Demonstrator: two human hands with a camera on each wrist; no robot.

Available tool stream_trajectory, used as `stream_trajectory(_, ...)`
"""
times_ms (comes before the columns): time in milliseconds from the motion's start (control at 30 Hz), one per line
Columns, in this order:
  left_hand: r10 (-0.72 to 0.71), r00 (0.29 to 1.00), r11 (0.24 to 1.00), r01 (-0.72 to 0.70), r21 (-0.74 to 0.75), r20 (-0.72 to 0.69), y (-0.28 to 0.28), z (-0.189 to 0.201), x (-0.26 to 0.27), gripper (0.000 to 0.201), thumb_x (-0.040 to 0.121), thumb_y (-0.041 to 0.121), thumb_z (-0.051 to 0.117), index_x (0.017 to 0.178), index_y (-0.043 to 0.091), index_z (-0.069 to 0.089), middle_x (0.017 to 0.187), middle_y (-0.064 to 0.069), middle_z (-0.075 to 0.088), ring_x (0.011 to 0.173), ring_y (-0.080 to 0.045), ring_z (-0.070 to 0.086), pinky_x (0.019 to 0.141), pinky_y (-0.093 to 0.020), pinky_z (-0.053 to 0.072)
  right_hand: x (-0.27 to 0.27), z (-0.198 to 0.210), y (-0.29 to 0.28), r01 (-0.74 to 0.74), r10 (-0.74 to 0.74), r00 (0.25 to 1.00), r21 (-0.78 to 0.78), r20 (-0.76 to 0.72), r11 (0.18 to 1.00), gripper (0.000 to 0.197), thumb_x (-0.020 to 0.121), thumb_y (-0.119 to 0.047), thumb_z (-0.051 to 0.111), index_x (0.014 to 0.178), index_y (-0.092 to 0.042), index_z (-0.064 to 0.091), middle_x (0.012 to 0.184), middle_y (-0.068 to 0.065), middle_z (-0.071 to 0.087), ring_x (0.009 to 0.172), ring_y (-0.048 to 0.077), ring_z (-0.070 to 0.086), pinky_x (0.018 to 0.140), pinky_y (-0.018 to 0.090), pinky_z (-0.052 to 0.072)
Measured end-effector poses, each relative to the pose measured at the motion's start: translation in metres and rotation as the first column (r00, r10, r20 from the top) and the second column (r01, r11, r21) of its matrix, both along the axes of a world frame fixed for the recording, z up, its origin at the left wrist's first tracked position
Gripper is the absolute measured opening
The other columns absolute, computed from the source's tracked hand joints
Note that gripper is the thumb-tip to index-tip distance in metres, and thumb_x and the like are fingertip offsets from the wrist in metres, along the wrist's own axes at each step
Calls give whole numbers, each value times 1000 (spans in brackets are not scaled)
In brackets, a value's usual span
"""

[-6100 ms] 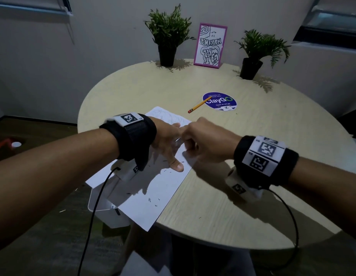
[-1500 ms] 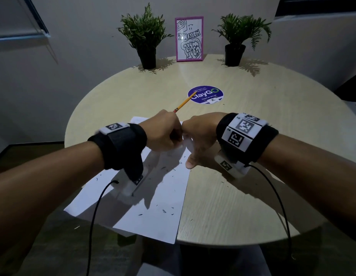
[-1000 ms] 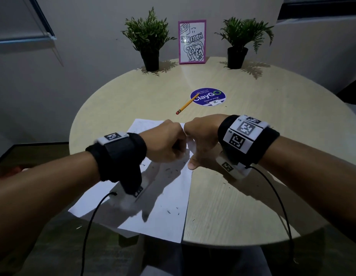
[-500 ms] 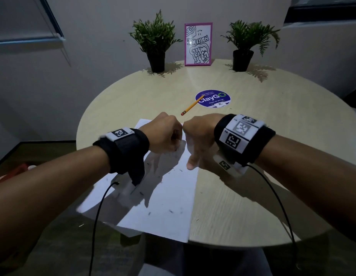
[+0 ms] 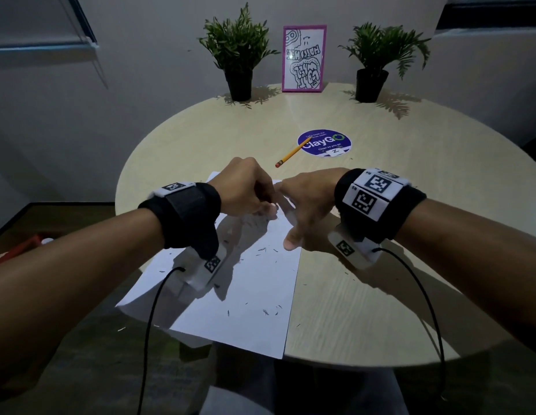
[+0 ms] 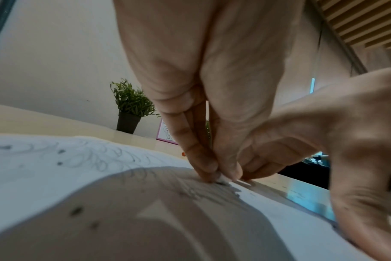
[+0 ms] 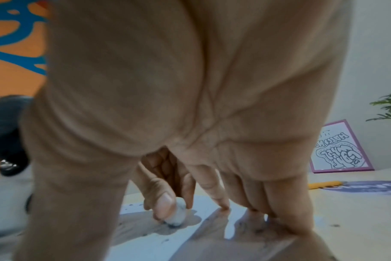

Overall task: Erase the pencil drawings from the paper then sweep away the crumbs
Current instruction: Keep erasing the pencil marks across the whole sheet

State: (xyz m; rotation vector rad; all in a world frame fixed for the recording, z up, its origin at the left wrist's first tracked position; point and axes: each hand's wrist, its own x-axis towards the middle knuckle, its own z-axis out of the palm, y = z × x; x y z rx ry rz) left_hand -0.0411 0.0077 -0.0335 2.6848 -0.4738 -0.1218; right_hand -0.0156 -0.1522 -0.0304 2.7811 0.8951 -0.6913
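- compared with a moment ago, the left hand (image 5: 245,187) is seen a little further right along the far edge of the paper (image 5: 254,295); more crumbs (image 5: 268,311) are strewn, so erasing is judged unfinished.
- the left fingers (image 6: 203,159) are curled tight, pinching a small white eraser (image 7: 177,214) against the paper.
- the right hand (image 5: 308,205) is spread, fingertips pressing the paper's right edge onto the counter (image 5: 365,295).

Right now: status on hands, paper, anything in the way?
Left hand pinches eraser, rubbing paper. Right hand pins paper edge, fingers spread. Pencil marks remain; crumbs unswept. Nothing in the way.
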Motion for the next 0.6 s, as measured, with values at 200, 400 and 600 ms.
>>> stream_trajectory(200, -50, 999, 998, 49, 47, 12, -2, -5, -10, 17, 71, 28, 89, 82, 19, 79, 75, 9, 73, 76, -4, 67, 66, -10, 48, 1, 3, 3, 11, -11, 999, -3, -37, 1000, 76, 63, -65, 84, 119, -20, 61, 108, -3, 69, 98, 21, 65, 88, 38, 54)
stream_trajectory(400, -50, 997, 996, 46, 73, 63, -4, 1, -5, 10, 75, 19, 84, 85, 17, 81, 78, 3, 75, 78, -11, 67, 74, -22, 53, 2, 2, 3, -6, 6, 1000, -8, -28, 1000, 81, 62, -66, 84, 122, -18, 60, 109, -1, 69, 98, 21, 66, 87, 37, 54)
stream_trajectory(600, -45, 997, 992, 37, 121, 63, -1, 1, 5, 11, 76, 15, 83, 85, 20, 80, 78, 6, 75, 72, -3, 64, 72, -20, 54, 3, 1, 2, 5, -4, 999, 33, -42, 999, 82, 60, -65, 86, 122, -19, 59, 111, -2, 69, 99, 21, 66, 88, 39, 54)
